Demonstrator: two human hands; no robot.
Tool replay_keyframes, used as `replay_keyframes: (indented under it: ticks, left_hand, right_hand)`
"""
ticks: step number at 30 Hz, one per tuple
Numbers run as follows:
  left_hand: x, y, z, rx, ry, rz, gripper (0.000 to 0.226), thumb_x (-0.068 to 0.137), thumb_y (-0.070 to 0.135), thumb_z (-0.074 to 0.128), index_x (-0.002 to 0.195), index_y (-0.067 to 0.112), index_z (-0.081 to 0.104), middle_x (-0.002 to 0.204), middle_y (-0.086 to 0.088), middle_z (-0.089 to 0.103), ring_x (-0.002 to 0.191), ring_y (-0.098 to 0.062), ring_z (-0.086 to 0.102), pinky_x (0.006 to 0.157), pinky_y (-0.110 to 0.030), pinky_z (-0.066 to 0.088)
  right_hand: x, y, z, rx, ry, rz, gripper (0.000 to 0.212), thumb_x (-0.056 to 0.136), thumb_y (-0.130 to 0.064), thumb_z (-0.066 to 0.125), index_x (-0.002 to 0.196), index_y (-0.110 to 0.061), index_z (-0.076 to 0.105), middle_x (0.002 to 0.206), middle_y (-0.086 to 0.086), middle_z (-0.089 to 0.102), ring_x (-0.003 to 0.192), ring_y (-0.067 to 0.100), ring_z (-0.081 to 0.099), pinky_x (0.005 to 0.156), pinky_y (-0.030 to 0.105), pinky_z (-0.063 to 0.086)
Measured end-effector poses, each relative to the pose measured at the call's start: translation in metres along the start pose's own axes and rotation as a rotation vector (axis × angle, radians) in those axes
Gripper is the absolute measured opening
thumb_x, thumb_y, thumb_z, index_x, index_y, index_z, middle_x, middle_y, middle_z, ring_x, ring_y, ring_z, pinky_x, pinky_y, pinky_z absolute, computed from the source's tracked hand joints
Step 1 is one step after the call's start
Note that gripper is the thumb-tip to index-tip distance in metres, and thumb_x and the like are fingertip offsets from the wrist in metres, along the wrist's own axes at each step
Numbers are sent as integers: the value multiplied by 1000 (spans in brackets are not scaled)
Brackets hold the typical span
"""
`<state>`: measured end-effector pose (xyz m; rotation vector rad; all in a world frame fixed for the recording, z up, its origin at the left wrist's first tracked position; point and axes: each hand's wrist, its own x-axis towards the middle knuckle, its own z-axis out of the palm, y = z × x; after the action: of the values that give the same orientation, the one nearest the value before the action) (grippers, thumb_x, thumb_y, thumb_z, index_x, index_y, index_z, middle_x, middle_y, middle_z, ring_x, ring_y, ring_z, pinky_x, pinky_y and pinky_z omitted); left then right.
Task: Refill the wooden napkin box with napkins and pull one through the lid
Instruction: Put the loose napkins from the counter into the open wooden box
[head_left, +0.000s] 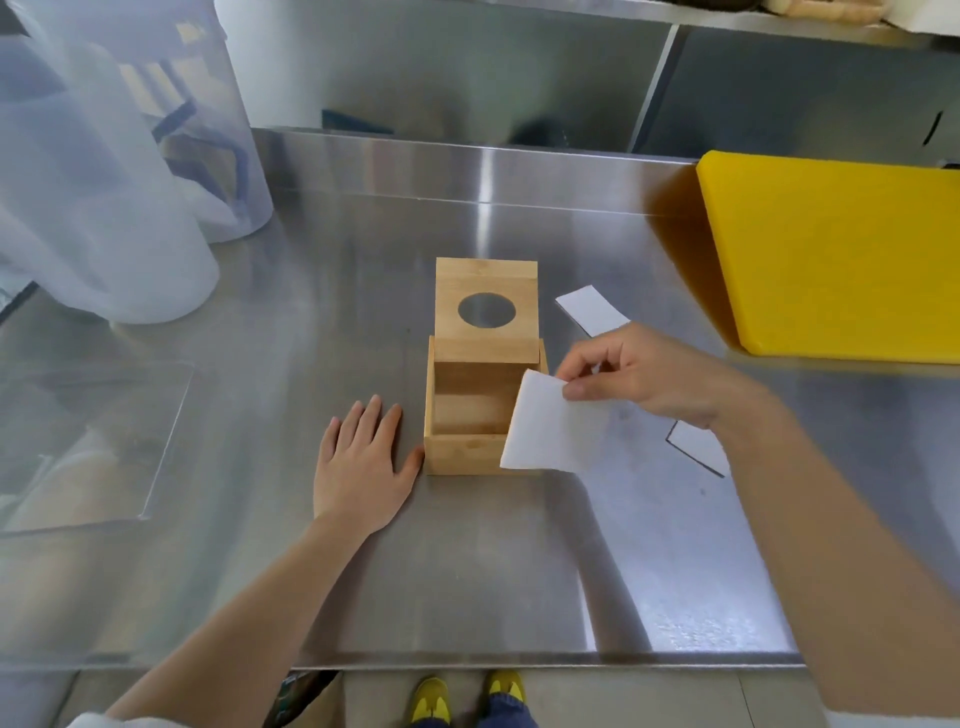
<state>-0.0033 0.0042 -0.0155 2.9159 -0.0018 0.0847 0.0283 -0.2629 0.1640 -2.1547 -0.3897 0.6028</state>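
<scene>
The wooden napkin box (467, 451) stands in the middle of the steel table, its inside bare. Its lid (485, 283), with a round hole, is swung up and back behind it. My right hand (644, 371) pinches the top corner of a white napkin (553, 428), which hangs over the box's right front corner. My left hand (363, 460) lies flat on the table, fingers spread, thumb touching the box's left front corner. Two more white napkins lie on the table: one (589, 309) behind my right hand, one (696, 447) partly hidden under my right wrist.
A thick yellow cutting board (831, 254) sits at the right. Translucent plastic containers (104, 182) stand at the far left, and a clear flat sheet (93, 447) lies on the table's left. The table's front edge (519, 660) is close to me.
</scene>
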Motion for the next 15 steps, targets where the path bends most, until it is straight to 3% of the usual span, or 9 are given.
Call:
replay_keyframes:
  ticks: [3,6,11,15]
  left_hand:
    - [1,1,-1,-8,16,0,56,89,51,33,137,21,35,150,-6,33,140,-24,23,114,-43,12]
    - [2,2,-2,2,22,-4,57,88,54,30,135,22,37,148,-6,36,138,-26,27,113,-44,15]
    - [2,2,-2,-2,34,-9,60,85,56,27,133,22,40,146,-7,40,136,-26,30,112,-43,16]
    - [2,2,-1,3,34,-6,62,84,57,25,133,22,40,145,-7,40,136,-26,30,112,-43,17]
  right_hand:
    - [28,-9,14,-90,-86,-15,14,85,-16,61,78,-24,70,74,-16,66,69,-6,56,59,2,40]
    - [58,-6,33,-281,-123,-13,11,88,-15,57,88,-14,68,87,-2,64,79,7,55,68,17,42]
    - [89,9,59,-546,-109,16,14,90,-13,50,80,-10,60,84,5,61,79,23,54,65,32,40]
    - [98,17,70,-780,-8,-42,18,90,-12,46,73,-11,52,74,3,53,72,25,52,55,32,35]
